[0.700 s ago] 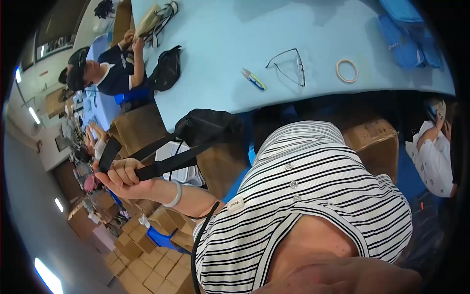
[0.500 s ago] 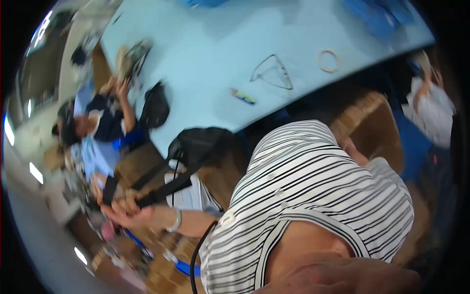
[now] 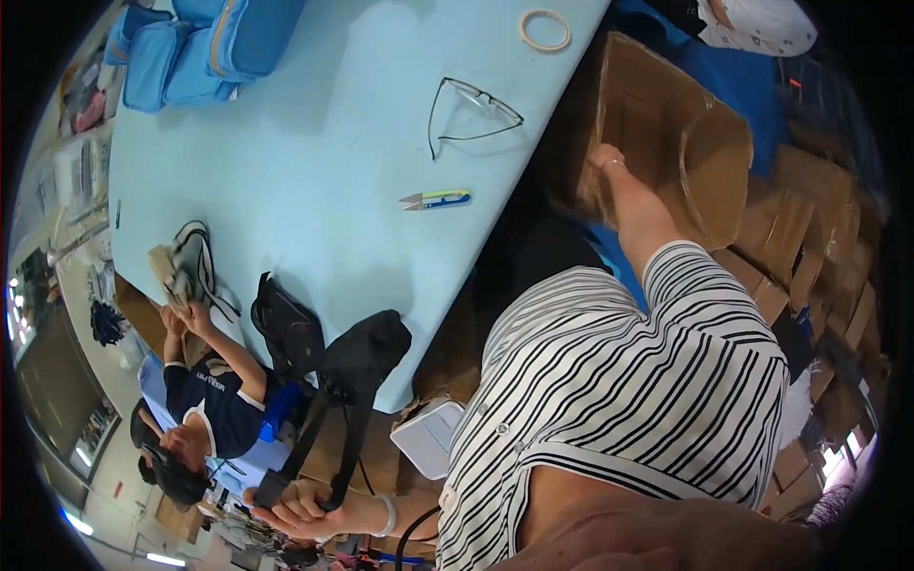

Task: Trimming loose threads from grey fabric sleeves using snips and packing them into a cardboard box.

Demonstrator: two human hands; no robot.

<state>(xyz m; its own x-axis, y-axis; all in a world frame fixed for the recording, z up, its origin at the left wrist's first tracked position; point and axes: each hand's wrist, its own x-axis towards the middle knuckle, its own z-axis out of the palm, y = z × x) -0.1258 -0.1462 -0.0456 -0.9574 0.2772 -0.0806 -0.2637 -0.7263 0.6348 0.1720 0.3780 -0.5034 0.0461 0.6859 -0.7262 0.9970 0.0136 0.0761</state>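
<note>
My left hand [image 3: 303, 509] is closed around the webbing straps of a black bag [image 3: 367, 352]. The bag hangs by the table's near left corner, its upper part overlapping the tabletop in view. My right arm reaches out to an open cardboard box [image 3: 719, 143] beside the table. There my right hand [image 3: 606, 159] has its fingers curled at the box's near side, gripping its edge. Part of the fingers is hard to make out. Another black bag [image 3: 288, 328] lies on the table edge just beyond the one I hold.
On the light blue table [image 3: 333, 181] lie thread snips [image 3: 438, 200], eyeglasses [image 3: 476, 114], a tape roll [image 3: 545, 30] and blue bags [image 3: 224, 52]. At the left, a co-worker [image 3: 214, 404] handles a grey-beige bag [image 3: 176, 271]. Flattened cardboard [image 3: 809, 219] is stacked at right.
The view has turned. My right hand has stretched away from my body to the cardboard box, which now sits farther off. My left hand still holds the black bag's straps.
</note>
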